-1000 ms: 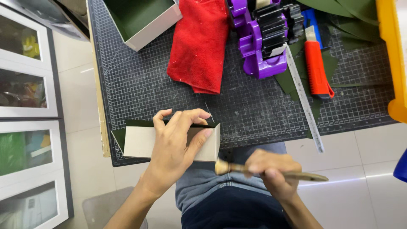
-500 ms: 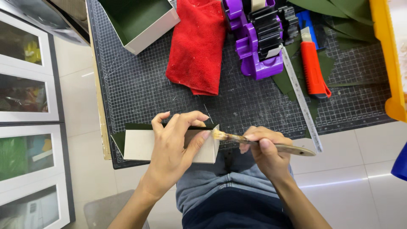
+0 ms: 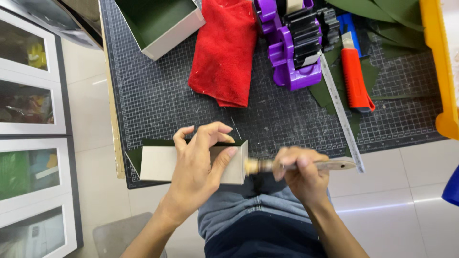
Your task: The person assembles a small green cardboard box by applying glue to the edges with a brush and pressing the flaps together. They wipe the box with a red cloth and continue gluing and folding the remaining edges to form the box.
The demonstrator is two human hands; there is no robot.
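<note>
My left hand (image 3: 198, 165) grips a grey cardboard box piece (image 3: 158, 165) with dark green paper along its top edge, holding it at the near edge of the cutting mat. My right hand (image 3: 301, 174) is closed on a wooden-handled brush (image 3: 334, 165). The brush's bristle end touches the right side of the cardboard piece.
On the dark gridded cutting mat (image 3: 153, 95) lie a red cloth (image 3: 224, 52), a purple and black tape dispenser (image 3: 296, 43), a red utility knife (image 3: 355, 79), a metal ruler (image 3: 340, 112), green paper scraps (image 3: 382, 14) and a green-lined box (image 3: 160, 24). A yellow tray edge (image 3: 437, 62) stands at right.
My right hand has brought the brush up and to the left, from below the mat edge to the right end of the cardboard piece. My left hand keeps its hold.
</note>
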